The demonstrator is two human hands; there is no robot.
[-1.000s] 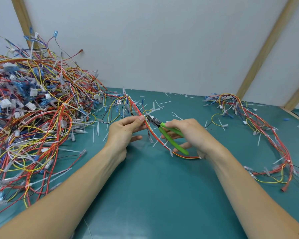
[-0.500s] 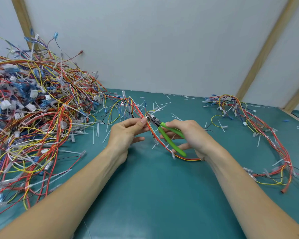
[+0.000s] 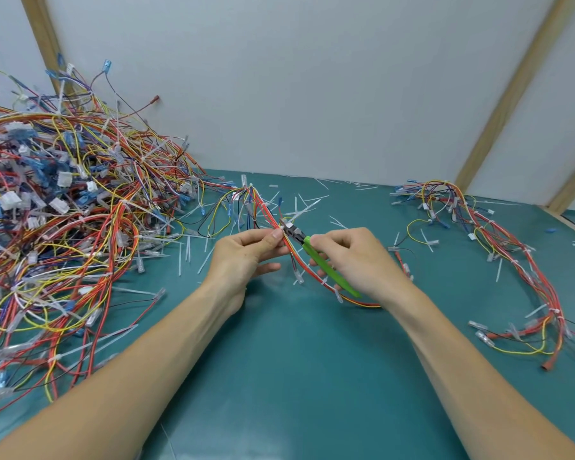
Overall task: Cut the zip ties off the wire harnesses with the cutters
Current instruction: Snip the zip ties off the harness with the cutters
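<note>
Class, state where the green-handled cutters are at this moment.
In the head view the cutters sit centre frame, gripped by the right hand, their tip at the wire harness pinched by the left hand.

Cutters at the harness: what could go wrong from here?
1. The cutters have their tip right against the harness wires; a slip may nick insulation instead of the zip tie.
2. The left hand pinches the bundle beside the blades, so its fingertips risk a cut.

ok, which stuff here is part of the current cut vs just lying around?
In use:
left hand
right hand
green cutters
held harness

Lying about:
big harness pile
harness at right
loose tie offcuts
</note>
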